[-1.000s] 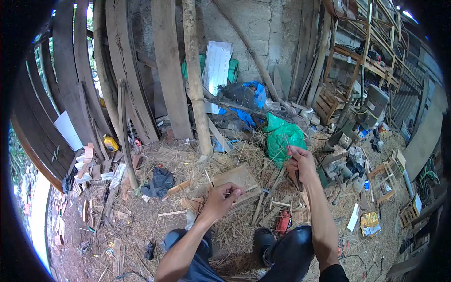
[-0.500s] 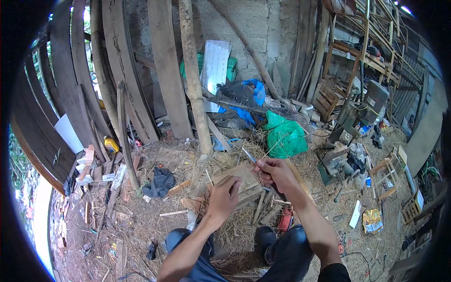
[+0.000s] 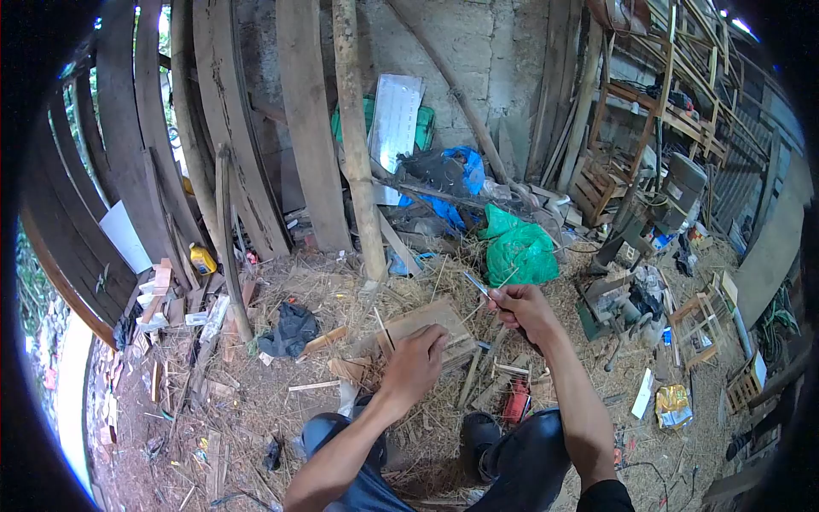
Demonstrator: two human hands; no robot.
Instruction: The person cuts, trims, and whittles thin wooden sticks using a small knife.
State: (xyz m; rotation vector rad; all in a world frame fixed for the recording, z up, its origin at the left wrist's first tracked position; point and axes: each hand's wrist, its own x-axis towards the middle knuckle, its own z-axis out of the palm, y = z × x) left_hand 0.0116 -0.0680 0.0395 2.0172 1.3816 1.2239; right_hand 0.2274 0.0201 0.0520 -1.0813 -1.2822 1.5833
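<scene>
R hand [image 3: 522,311] just eased away from L hand [image 3: 414,363], so blade [image 3: 477,285] sits apart from stick [image 3: 382,322].
R pinches blade past wooden board's [image 3: 444,315] R edge; L seems curled round stick, nr edge.

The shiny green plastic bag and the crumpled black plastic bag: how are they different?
The shiny green plastic bag is bright, while the crumpled black plastic bag is dark. The green bag looks bigger and puffier; the black bag smaller and flatter. The green bag lies beyond the right hand; the black bag lies left of the left hand. Both look wrinkled.
</scene>
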